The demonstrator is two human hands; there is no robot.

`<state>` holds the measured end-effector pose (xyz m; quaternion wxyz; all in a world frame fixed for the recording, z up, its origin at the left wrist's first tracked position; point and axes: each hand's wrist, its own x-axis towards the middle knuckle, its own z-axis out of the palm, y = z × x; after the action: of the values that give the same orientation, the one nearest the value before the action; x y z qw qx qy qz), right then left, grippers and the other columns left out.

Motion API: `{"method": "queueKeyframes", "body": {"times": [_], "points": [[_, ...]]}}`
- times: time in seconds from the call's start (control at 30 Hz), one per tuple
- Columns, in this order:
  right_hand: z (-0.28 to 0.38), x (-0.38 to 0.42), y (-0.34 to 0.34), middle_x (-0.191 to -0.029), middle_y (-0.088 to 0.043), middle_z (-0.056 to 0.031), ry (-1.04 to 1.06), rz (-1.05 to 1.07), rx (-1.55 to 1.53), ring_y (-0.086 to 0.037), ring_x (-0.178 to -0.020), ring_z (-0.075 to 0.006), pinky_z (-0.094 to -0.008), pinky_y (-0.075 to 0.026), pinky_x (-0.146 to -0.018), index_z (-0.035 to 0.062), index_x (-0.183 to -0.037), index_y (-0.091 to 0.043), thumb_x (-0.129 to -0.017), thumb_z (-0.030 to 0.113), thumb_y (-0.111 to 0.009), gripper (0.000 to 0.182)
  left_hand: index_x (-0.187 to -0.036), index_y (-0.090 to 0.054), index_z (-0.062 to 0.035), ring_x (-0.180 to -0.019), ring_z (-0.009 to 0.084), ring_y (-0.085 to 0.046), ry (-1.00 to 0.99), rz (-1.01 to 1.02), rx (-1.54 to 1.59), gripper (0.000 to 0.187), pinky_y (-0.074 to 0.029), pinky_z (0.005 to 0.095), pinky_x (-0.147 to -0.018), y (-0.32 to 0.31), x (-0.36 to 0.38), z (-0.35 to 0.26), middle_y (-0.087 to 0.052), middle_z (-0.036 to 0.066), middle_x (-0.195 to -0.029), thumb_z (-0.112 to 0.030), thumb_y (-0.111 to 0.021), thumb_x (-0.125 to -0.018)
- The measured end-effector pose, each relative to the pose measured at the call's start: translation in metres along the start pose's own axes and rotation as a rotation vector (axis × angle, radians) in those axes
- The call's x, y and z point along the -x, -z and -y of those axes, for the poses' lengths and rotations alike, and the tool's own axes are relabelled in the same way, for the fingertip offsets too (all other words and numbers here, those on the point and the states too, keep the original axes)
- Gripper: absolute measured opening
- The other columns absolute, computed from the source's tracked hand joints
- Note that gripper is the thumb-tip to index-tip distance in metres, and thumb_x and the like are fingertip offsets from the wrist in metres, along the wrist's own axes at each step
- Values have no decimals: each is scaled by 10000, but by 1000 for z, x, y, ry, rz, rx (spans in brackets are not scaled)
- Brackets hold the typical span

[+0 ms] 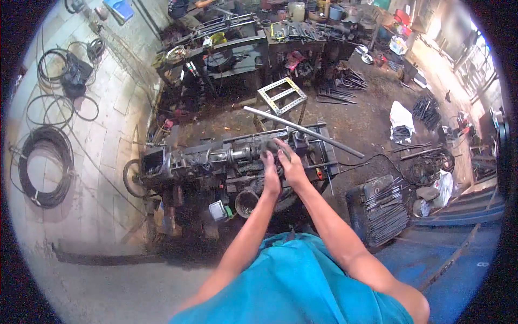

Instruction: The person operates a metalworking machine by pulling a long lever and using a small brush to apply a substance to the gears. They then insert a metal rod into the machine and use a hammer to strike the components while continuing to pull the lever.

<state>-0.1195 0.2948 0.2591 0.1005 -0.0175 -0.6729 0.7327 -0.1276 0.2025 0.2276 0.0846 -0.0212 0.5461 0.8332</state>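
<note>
My left hand [271,171] and my right hand [291,163] are close together over the middle of a lathe-like machine [216,155]. Their fingers curl toward each other around a small dark, rounded piece [268,146]. The piece blends into the greasy metal behind it, so its kind does not show. A long grey metal pipe [324,137] slants across the machine's right end, just beyond my right hand. Below my left hand sits a round, dirty bowl [247,202], with a small white-lidded container [218,211] beside it.
Behind the machine stands a stool-like frame [281,96] with a perforated yellow-white top. Workbenches [232,54] loaded with tools line the back. To the right, bundled metal rods [386,208] lie near a black cable [372,157]. Coiled cable [46,166] hangs on the left wall.
</note>
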Motion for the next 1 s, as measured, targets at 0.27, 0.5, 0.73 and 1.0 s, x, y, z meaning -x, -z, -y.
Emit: {"method": "queueKeyframes", "body": {"times": [0.27,0.5,0.73,1.0], "points": [[6,20,117,-868,-652,-208,202,-358,823,-632,-828,-389,-442,-491,-683,47,-921,-647,-829,79,-583,117,-1139,-533,13,-1082,186,-513,-253,81,-249,346,-390,314,-958,-91,-88,18,-552,79,-1140,-269,-373,-1018],[30,-2,215,-1039,-645,-177,72,-270,1310,-609,-991,-334,-494,-430,-852,52,-983,-636,-832,307,-612,298,-1176,-532,29,-1272,417,-397,-745,11,-1302,312,-311,467,-1057,-38,-131,13,-529,222,-1274,-104,-524,-894],[-5,-79,107,-1067,-581,-205,-57,-89,1171,-613,-951,-396,-487,-503,-802,74,-1146,-571,-853,317,-600,382,-1261,-451,65,-1259,402,-418,-592,-68,-1098,415,-283,458,-1091,-6,-77,5,-463,242,-1339,-109,-510,-889],[-24,-194,-26,-1123,-576,-211,-89,241,1106,-603,-1020,-382,-465,-498,-855,204,-1358,-467,-773,300,-678,629,-1284,-444,63,-1207,346,-509,-263,-301,-894,417,-385,383,-1022,68,-14,-41,-515,258,-1276,-97,-496,-903]]}}
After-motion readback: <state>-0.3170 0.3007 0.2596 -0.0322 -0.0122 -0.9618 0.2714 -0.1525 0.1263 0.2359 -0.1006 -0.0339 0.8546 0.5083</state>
